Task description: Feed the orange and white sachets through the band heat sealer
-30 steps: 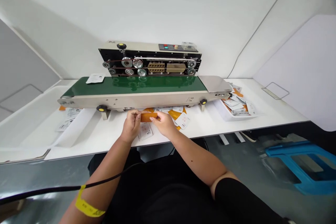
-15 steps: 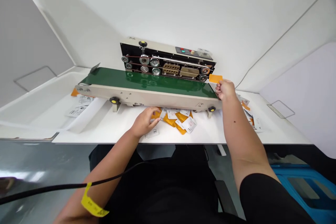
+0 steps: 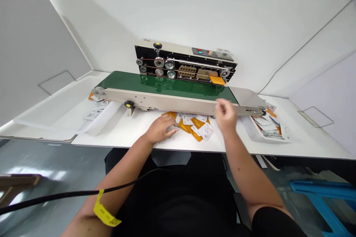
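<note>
My left hand lies at the left end of a pile of small orange-and-white packets, thumb apart from the fingers. It touches the near packets and partly hides a white one under the palm. An orange packet sits at the right end of the band sealing machine, its upper edge between the belts. My right hand is in front of the conveyor's near side, right of the pile and apart from that packet. Motion smears its fingers, so their grip is unclear.
The green conveyor belt runs along the sealer. A white bin at left and a white tray at right hold packets. A black cable with a yellow tag crosses my left arm. A blue stool-like object stands low at right.
My right hand has let go of the orange packet and come left and toward me. The packet has moved left into the sealer. The left hand stays by the pile; the view has shifted.
</note>
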`<state>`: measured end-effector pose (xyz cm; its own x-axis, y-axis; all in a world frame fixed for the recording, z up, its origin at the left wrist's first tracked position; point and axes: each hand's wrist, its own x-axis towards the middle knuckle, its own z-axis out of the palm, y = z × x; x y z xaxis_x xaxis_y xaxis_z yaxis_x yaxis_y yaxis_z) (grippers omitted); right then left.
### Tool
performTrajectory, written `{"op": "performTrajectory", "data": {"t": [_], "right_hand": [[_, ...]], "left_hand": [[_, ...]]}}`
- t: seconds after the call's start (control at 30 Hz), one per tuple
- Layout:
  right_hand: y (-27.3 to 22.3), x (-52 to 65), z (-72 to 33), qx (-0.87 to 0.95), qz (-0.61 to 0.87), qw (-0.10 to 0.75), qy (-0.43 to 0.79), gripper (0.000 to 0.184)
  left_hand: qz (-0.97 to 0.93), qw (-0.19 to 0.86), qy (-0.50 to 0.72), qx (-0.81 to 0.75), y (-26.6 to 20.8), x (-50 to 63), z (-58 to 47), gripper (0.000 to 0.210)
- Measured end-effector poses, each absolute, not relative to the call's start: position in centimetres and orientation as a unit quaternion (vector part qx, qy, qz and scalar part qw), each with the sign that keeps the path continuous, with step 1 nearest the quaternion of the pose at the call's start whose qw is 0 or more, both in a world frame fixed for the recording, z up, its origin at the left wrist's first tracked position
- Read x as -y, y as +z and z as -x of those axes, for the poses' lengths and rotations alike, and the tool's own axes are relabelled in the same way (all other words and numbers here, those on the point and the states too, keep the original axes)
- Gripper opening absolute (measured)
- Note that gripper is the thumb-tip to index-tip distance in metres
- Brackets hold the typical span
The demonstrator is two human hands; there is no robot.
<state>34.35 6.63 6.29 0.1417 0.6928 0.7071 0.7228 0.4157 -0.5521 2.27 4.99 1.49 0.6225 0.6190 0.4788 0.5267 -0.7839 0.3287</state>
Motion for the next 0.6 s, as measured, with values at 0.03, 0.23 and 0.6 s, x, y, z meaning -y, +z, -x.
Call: {"op": "performTrajectory", "data": {"t": [0.03, 0.23, 0.6], "right_hand": [[4.5, -4.7, -32.8, 0.716, 0.505, 0.483, 0.014, 0.028], [-1.8, -0.3, -27.8, 0.837, 0.418, 0.344, 0.078, 0.046], [-1.9, -1.0, -29.0, 0.781, 0.408, 0.43, 0.199, 0.032]], "left_hand": [[-0.902, 0.067, 0.278, -0.325, 1.5, -4.4, -2.3, 0.027], [-0.892, -0.006, 0.195, -0.408, -0.4, 1.1, -1.5, 0.075], [-0.808, 0.215, 0.361, -0.412, -0.5, 1.7, 0.2, 0.034]]}}
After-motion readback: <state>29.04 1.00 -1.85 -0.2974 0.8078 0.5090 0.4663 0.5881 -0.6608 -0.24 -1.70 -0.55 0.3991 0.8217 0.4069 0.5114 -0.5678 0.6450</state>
